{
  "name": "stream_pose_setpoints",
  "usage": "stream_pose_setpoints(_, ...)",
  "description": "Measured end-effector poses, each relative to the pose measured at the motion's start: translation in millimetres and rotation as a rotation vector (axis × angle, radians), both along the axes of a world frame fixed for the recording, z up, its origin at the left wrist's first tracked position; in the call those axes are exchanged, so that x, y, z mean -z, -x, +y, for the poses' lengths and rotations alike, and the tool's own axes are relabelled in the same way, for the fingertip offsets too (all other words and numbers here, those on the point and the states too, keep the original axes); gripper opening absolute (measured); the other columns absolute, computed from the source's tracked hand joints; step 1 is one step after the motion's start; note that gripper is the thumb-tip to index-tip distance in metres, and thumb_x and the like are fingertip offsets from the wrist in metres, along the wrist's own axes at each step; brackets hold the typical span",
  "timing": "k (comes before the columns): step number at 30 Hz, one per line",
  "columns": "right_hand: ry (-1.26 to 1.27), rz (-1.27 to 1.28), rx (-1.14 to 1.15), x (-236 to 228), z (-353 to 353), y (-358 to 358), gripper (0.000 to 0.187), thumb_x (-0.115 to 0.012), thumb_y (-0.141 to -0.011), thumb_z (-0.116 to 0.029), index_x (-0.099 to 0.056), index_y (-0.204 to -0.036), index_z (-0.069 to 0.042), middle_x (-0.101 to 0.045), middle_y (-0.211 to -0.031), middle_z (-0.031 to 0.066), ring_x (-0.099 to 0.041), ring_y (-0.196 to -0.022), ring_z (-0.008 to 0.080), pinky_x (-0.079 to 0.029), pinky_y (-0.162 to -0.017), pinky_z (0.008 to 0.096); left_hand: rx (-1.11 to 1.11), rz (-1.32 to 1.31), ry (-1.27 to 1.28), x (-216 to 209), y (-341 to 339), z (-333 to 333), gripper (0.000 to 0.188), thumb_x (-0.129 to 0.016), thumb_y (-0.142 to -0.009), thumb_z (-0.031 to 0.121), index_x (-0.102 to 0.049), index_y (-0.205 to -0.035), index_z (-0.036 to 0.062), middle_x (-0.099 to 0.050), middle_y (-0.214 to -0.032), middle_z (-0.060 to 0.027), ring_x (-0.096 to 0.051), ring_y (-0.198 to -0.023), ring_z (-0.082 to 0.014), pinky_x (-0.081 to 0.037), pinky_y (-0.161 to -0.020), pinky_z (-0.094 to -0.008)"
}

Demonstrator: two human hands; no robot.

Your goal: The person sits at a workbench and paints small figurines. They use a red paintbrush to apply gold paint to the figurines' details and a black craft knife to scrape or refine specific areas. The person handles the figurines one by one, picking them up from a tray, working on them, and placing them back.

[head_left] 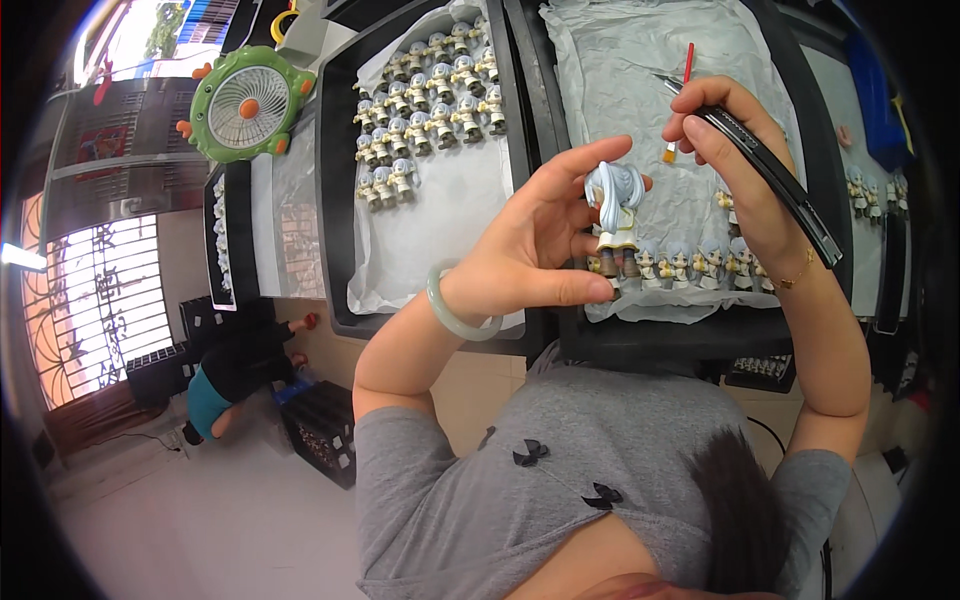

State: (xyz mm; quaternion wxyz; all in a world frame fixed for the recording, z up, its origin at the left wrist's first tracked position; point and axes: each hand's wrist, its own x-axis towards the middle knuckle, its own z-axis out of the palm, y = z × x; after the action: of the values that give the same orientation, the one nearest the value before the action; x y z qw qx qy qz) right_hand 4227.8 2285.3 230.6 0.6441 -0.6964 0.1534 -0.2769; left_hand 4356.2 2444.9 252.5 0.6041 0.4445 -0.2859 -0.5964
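My left hand (530, 235) is closed around a small figurine (617, 200) with long pale-blue hair, a white outfit and brown boots. Its thumb lies near the boots and its index finger stretches past the head. In my right hand (735, 125) are long black tweezers (775, 180), their thin tip pointing up and left, away from the figurine. A brush with a red handle (690, 62) and yellowish tip passes behind the right fingers; whether they hold it, I cannot tell. Below the hands, a row of similar figurines (708, 265) stands on a paper-lined black tray (660, 337).
To the left, another black tray (335, 200) holds several rows of figurines (430, 90) on white paper. A green fan (248, 105) stands beyond it. More figurines (865, 195) and a blue container (880, 100) are at the right. A person (225, 385) bends near black crates (320, 425) at left.
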Motion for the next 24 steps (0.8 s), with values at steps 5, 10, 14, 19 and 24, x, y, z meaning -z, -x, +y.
stream_pose_setpoints(5, -0.012, 0.041, -0.008, 2.2, -0.2, -1.7, 0.017, -0.050, -0.084, -0.016, -0.054, -0.094, -0.004, -0.058, -0.080, 0.0027, -0.052, -0.078, 0.0066, -0.040, -0.069, 0.0211, 0.026, 0.039, 0.011, 1.0, -1.1, 2.1, 0.094, -0.075, -0.054, 0.009, -0.023, -0.132, 0.0008, -0.044, -0.119, -0.0204, -0.049, -0.098, -0.0189, -0.042, -0.080, -0.0300)
stream_pose_setpoints(10, -0.016, 0.048, -0.026, 1.2, 1.5, -1.6, 0.016, -0.049, -0.084, -0.016, -0.054, -0.093, -0.005, -0.058, -0.079, 0.0027, -0.051, -0.076, 0.0068, -0.041, -0.069, 0.0214, 0.015, -0.157, 0.123, 11.8, -3.0, 3.4, 0.091, -0.070, -0.055, 0.003, -0.019, -0.131, 0.0053, -0.040, -0.121, -0.0197, -0.047, -0.100, -0.0194, -0.041, -0.082, -0.0331)
stream_pose_setpoints(14, -0.017, 0.054, -0.054, 0.2, 2.6, -1.0, 0.016, -0.049, -0.084, -0.017, -0.054, -0.093, -0.004, -0.057, -0.079, 0.0030, -0.051, -0.075, 0.0070, -0.041, -0.069, 0.0216, 0.043, -0.427, 0.251, 22.4, -7.2, 4.1, 0.083, -0.066, -0.056, 0.000, -0.019, -0.124, 0.0085, -0.035, -0.123, -0.0185, -0.042, -0.107, -0.0221, -0.036, -0.090, -0.0373)
stream_pose_setpoints(19, -0.008, 0.038, -0.081, -0.9, 5.2, -0.7, 0.015, -0.051, -0.083, -0.016, -0.054, -0.092, -0.004, -0.057, -0.079, 0.0033, -0.051, -0.075, 0.0072, -0.041, -0.069, 0.0218, 0.032, -0.558, 0.290, 30.1, -9.4, 4.3, 0.077, -0.063, -0.056, -0.002, -0.021, -0.121, 0.0066, -0.036, -0.121, -0.0171, -0.038, -0.110, -0.0229, -0.032, -0.093, -0.0376)
stream_pose_setpoints(24, 0.012, 0.009, -0.127, -2.4, 9.5, 0.5, 0.015, -0.056, -0.079, -0.010, -0.053, -0.092, -0.005, -0.056, -0.081, 0.0027, -0.052, -0.075, 0.0076, -0.042, -0.066, 0.0212, -0.028, -0.881, 0.265, 27.4, -8.2, 5.5, 0.074, -0.064, -0.055, 0.001, -0.027, -0.119, 0.0008, -0.040, -0.111, -0.0149, -0.042, -0.102, -0.0241, -0.034, -0.088, -0.0354)
